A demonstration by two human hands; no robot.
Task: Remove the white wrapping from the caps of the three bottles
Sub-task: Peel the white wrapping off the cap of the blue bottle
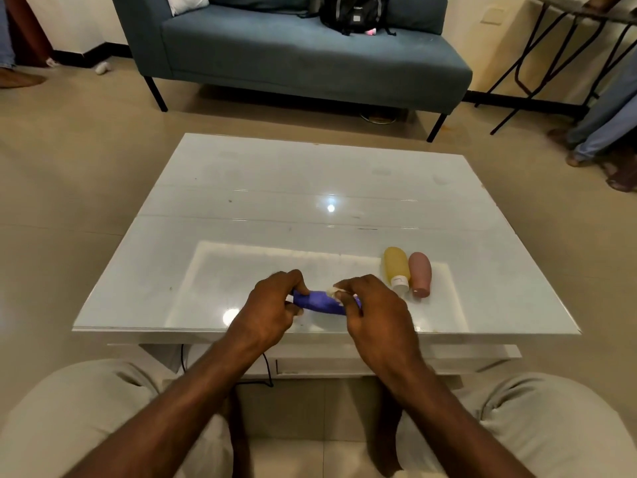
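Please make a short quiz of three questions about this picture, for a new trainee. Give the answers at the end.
1. True or false: the purple bottle is held by both hands.
2. Which bottle on the table still shows white on its cap? A. yellow bottle B. pink bottle
3. Fill in: the right hand pinches a bit of white ____ at the purple bottle's cap end.

Key:
1. True; the left hand grips the other end.
2. A
3. wrapping
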